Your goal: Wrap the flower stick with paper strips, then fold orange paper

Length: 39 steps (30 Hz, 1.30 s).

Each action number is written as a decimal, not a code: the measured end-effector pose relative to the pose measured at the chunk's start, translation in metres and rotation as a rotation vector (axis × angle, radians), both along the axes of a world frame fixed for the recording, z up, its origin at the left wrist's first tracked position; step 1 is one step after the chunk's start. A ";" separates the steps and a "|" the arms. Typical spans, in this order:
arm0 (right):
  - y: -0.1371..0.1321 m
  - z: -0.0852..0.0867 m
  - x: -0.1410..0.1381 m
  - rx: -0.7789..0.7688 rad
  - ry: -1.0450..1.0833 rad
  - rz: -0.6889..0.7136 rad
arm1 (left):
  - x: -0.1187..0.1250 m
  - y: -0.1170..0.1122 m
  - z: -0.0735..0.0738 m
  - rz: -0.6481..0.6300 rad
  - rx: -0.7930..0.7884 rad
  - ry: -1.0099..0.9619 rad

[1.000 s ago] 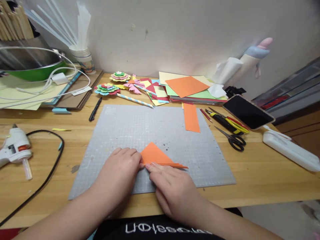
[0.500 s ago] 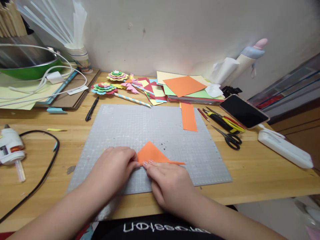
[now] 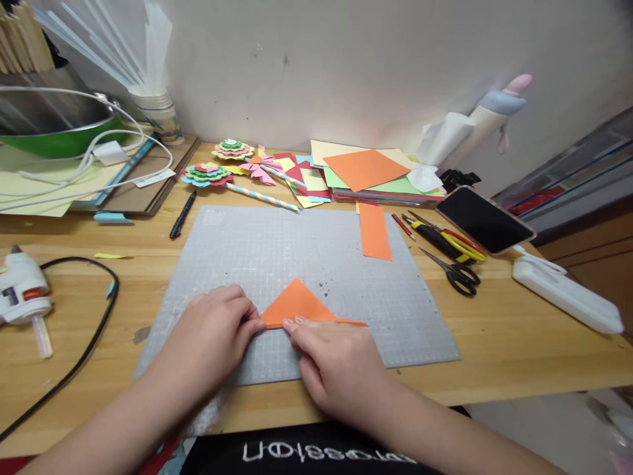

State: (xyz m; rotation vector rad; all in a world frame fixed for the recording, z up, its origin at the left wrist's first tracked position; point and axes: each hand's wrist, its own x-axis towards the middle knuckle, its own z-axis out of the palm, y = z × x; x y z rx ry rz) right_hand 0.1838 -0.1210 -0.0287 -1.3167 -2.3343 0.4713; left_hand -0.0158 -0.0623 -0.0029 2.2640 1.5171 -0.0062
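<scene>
A piece of orange paper [image 3: 297, 301] lies on the grey cutting mat [image 3: 277, 244], its near edge folded or rolled into a narrow strip and its far part showing as a triangle. My left hand [image 3: 222, 326] pinches the left end of that strip between thumb and fingers. With its fingertips, my right hand [image 3: 336, 356] presses on the middle of the folded edge, and its thumb is tucked below. The strip's right end sticks out past my right fingers. Part of the near edge is hidden under my right hand.
An orange strip [image 3: 374, 231] lies on the mat's far right. Scissors [image 3: 457, 274], a cutter [image 3: 438, 241] and a phone [image 3: 484, 219] are to the right. Paper flowers [image 3: 206, 175] and stacked paper [image 3: 366, 170] line the wall. A pen [image 3: 182, 216] and glue gun [image 3: 24, 290] are left.
My left hand has slid left along the folded edge, so more of the paper's left side shows. My right hand has stayed in nearly the same place.
</scene>
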 end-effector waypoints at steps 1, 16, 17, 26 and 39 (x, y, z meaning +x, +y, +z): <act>0.000 0.000 0.000 0.000 -0.005 -0.001 | 0.001 0.001 0.001 -0.001 0.004 0.024; 0.007 0.010 -0.005 -0.026 -0.172 -0.053 | 0.009 -0.031 -0.008 -0.205 0.463 -0.019; 0.007 0.010 -0.006 -0.020 -0.167 -0.058 | 0.012 -0.037 -0.010 -0.211 0.495 -0.015; -0.003 0.005 -0.002 0.044 -0.125 -0.106 | 0.004 -0.044 -0.019 -0.170 0.472 0.116; -0.013 -0.002 0.041 0.118 -0.066 -0.207 | -0.004 -0.039 -0.022 -0.087 0.405 0.080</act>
